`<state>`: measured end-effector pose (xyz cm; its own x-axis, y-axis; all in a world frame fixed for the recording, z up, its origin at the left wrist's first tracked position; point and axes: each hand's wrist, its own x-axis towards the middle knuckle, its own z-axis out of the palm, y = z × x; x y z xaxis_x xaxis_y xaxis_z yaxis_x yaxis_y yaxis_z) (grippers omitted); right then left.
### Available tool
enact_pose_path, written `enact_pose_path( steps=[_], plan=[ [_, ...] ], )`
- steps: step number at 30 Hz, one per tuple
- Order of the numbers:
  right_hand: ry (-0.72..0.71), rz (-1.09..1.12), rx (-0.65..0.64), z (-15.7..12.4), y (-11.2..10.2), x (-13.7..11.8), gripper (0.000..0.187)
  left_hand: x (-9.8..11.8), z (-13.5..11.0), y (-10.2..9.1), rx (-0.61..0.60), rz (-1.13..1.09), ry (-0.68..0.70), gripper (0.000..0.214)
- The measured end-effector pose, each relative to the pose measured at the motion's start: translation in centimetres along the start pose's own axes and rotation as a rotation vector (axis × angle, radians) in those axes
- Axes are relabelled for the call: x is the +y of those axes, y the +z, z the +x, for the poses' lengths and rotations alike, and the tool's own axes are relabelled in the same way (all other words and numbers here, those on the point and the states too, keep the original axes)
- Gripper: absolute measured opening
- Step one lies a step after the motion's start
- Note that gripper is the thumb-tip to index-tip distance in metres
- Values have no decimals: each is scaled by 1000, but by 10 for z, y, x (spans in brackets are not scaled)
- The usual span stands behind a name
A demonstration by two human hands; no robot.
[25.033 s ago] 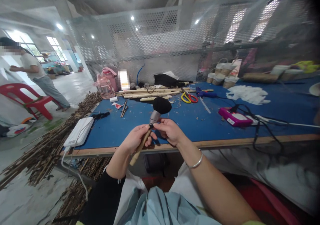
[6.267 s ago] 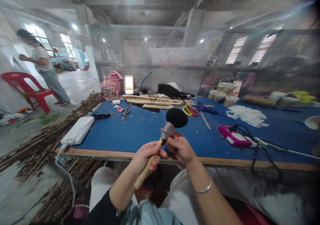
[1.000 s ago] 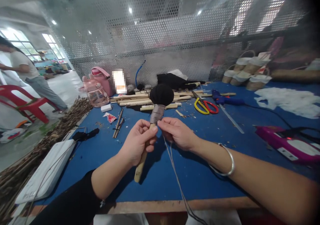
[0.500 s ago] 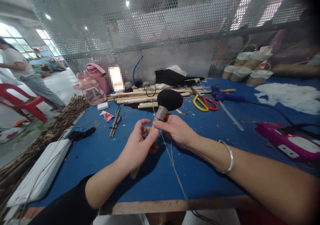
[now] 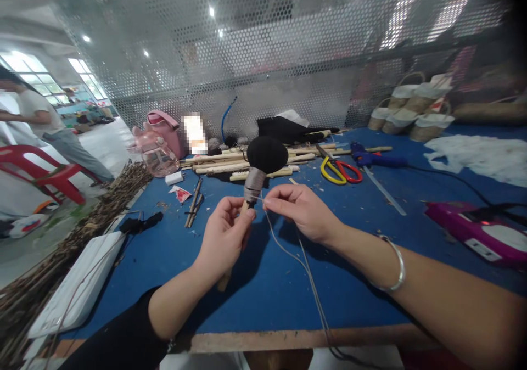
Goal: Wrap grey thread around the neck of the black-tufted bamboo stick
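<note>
Stick (image 5: pixel 246 206) in left grip (image 5: pixel 224 230), thread (image 5: pixel 315 297) in right (image 5: pixel 307 212)

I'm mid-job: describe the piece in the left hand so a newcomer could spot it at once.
Look over the blue table, where the left hand grips a pale stick slanting up and away. Its upper end carries a rounded black head above a grey thread-wrapped collar. That dark, bulbous top sets it apart from the pale rods lying behind it.

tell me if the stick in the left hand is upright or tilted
Tilted: the stick slants through the left hand, its black ball up to the right, its lower end down to the left.
</note>
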<state>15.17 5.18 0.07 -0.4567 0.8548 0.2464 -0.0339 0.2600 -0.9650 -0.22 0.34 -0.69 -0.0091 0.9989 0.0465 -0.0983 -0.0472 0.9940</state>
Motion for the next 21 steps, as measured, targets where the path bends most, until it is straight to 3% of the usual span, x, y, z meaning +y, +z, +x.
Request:
enact_pose_path(
  steps=[6, 11, 15, 18, 21],
  plan=[
    [33, -14, -42, 3, 0, 3, 21, -3, 2, -2, -2, -17, 11, 29],
    [62, -7, -40, 4, 1, 5, 22, -2, 1, -1, -88, -110, -41, 23],
    [109, 118, -70, 3, 3, 5, 25, 0, -1, 0, -94, -184, -35, 21],
    [168, 270, -105, 4, 3, 10, 29, 0, -2, -2, -194, -216, -34, 19],
    [175, 303, -140, 5, 2, 13, 37, -2, -2, -3, -337, -187, -126, 25]
  ],
)
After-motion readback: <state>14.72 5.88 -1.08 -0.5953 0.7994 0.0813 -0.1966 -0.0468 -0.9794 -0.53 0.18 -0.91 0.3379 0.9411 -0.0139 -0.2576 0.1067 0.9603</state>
